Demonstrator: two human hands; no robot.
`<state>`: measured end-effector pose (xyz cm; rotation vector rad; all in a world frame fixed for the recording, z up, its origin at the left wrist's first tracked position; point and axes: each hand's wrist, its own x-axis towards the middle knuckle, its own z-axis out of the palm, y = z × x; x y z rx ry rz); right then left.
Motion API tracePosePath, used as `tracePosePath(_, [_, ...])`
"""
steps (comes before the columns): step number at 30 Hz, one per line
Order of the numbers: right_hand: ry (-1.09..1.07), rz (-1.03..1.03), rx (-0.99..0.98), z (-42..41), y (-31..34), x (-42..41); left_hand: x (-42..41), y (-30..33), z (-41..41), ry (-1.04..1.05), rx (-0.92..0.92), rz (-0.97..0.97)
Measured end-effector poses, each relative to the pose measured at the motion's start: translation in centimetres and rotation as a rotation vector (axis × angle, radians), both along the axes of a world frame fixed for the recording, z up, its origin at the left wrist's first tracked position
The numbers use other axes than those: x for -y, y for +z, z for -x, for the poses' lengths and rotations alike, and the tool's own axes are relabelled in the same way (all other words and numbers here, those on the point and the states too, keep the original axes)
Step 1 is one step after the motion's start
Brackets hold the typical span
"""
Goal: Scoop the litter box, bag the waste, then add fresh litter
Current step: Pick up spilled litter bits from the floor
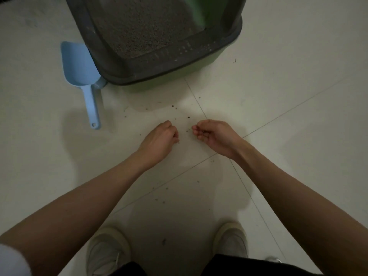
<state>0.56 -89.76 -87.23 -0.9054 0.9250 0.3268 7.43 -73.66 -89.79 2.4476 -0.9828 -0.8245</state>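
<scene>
Floor point(278, 86): pale tiles, smooth, faint sheen, thin grout lines. Box point(179, 76): green plastic body, dark grey matt plastic rim. Litter point(139, 30): coarse, granular, brown-grey. Scoop point(79, 64): light blue plastic, smooth. Shoes point(107, 250): off-white, matt, cloth-like.

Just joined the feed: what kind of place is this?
Probably a room in a home: pale tiled floor, a cat litter box with a blue scoop beside it, scattered litter grains.

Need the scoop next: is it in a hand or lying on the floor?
On the floor. The blue scoop lies flat left of the litter box; neither hand touches it.
</scene>
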Motion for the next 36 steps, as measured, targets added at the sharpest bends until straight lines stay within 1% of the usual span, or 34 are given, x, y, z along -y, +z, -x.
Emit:
tracePosePath(2, [-0.027,-0.006,0.016,-0.1,0.1,0.0,-0.1,0.1,0.0,0.037,-0.004,0.048])
tracePosePath(3, [-0.031,0.055,0.005,-0.2,-0.1,0.0,-0.1,0.3,0.0,0.1,-0.031,0.094])
tracePosePath(4, [0.008,0.167,-0.012,-0.3,-0.3,-0.1,-0.2,0.7,0.0,0.194,-0.076,0.142])
tracePosePath(5, [0.106,0.337,-0.038,-0.4,-0.5,-0.3,-0.3,1.0,-0.1,0.298,-0.139,0.179])
tracePosePath(7, [0.431,0.724,-0.086,-0.6,-1.0,-0.6,-0.5,1.6,-0.2,0.476,-0.266,0.23])
tracePosePath(8, [0.59,0.879,-0.085,-0.6,-1.2,-0.9,-0.7,1.7,-0.4,0.545,-0.331,0.24])
tracePosePath(9, [0.706,0.983,-0.076,-0.5,-1.6,-1.1,-0.8,1.8,-0.4,0.602,-0.391,0.233])
tracePosePath(10, [0.764,1.027,-0.071,-0.5,-1.7,-1.3,-0.9,1.9,-0.5,0.638,-0.428,0.205])
tracePosePath(12, [0.795,1.071,-0.058,-0.6,-1.9,-1.5,-1.1,1.9,-0.3,0.636,-0.414,0.106])
tracePosePath(14, [0.863,1.146,-0.041,-0.6,-2.0,-1.6,-1.2,1.6,0.0,0.555,-0.315,0.021])
tracePosePath(16, [0.911,1.184,-0.019,-0.7,-2.1,-1.6,-1.4,1.2,0.3,0.44,-0.208,-0.007])
tracePosePath(17, [0.886,1.175,-0.007,-0.7,-2.0,-1.7,-1.5,0.9,0.4,0.379,-0.161,-0.014])
tracePosePath(18, [0.807,1.126,-0.012,-0.7,-2.0,-1.7,-1.5,0.6,0.5,0.331,-0.127,-0.018])
tracePosePath(19, [0.663,1.005,-0.027,-0.6,-1.8,-1.8,-1.5,0.3,0.5,0.303,-0.105,-0.019])
tracePosePath(21, [0.333,0.589,-0.053,-0.4,-1.1,-1.8,-1.3,0.1,0.5,0.284,-0.086,-0.017])
tracePosePath(22, [0.214,0.379,-0.052,-0.2,-0.8,-1.8,-1.2,0.0,0.5,0.277,-0.077,-0.015])
tracePosePath(23, [0.151,0.233,-0.055,0.0,-0.6,-1.9,-1.1,0.0,0.5,0.27,-0.064,-0.015])
tracePosePath(24, [0.141,0.161,-0.059,0.2,-0.5,-1.9,-0.9,0.0,0.5,0.26,-0.051,-0.019])
tracePosePath(25, [0.154,0.139,-0.058,0.3,-0.4,-2.0,-0.8,0.0,0.5,0.246,-0.041,-0.025])
tracePosePath(26, [0.175,0.155,-0.056,0.3,-0.4,-2.1,-0.7,0.0,0.4,0.228,-0.038,-0.033])
tracePosePath(27, [0.229,0.216,-0.051,0.2,-0.5,-2.4,-0.7,0.0,0.4,0.211,-0.036,-0.036])
tracePosePath(28, [0.333,0.336,-0.045,0.0,-0.6,-2.7,-0.7,0.0,0.3,0.204,-0.039,-0.036])
tracePosePath(30, [0.666,0.707,-0.034,-0.2,-1.0,-3.5,-1.0,0.0,-0.2,0.262,-0.055,-0.008])
tracePosePath(31, [0.822,0.885,-0.015,-0.2,-1.3,-3.9,-1.4,0.1,-0.5,0.332,-0.074,0.017])
tracePosePath(32, [0.926,0.999,0.01,-0.1,-1.7,-4.3,-1.8,0.1,-0.9,0.424,-0.114,0.044])
tracePosePath(34, [1.011,1.081,0.049,0.0,-1.9,-4.8,-2.6,0.4,-1.5,0.655,-0.277,0.139])
tracePosePath(36, [1.02,1.142,0.076,-0.1,-2.0,-4.8,-3.1,0.7,-1.8,0.826,-0.442,0.235])
